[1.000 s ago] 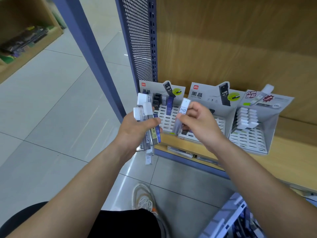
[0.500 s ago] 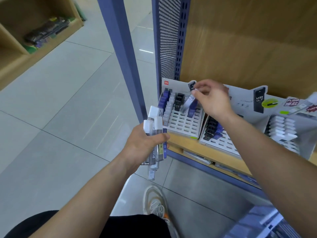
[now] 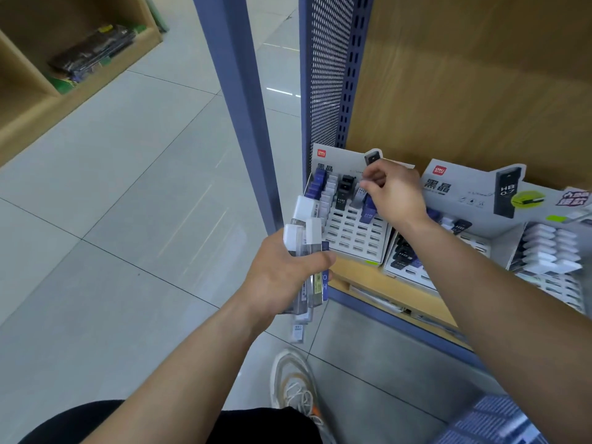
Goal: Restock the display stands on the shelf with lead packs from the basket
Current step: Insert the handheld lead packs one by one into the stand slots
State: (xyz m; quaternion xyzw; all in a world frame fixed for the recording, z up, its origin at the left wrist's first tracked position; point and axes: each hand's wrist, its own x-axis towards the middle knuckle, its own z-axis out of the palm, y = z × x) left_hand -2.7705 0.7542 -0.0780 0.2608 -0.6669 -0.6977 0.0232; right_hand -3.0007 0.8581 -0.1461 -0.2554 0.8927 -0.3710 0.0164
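Note:
My left hand (image 3: 282, 277) grips a bundle of clear, white-capped lead packs (image 3: 306, 251) in front of the shelf edge. My right hand (image 3: 392, 190) reaches over the leftmost grey display stand (image 3: 352, 241) and pinches a clear lead pack (image 3: 360, 197) that stands in a slot of its upper rows, between black and blue packs. A second stand (image 3: 461, 190) with dark packs sits to the right, and a third stand (image 3: 551, 254) holds white-capped packs. A corner of the blue basket (image 3: 490, 421) shows at the bottom right.
The stands sit on a wooden shelf (image 3: 384, 283) with a blue front rail and a perforated blue side panel (image 3: 323, 75). A blue post (image 3: 237, 100) stands left of it. My shoe (image 3: 294, 382) rests on the tiled floor. Another wooden shelf unit (image 3: 48, 91) is at far left.
My right hand carried one pack from near my left hand up to the leftmost stand and lowered it into a slot. The view shifted left. My left hand kept its bundle.

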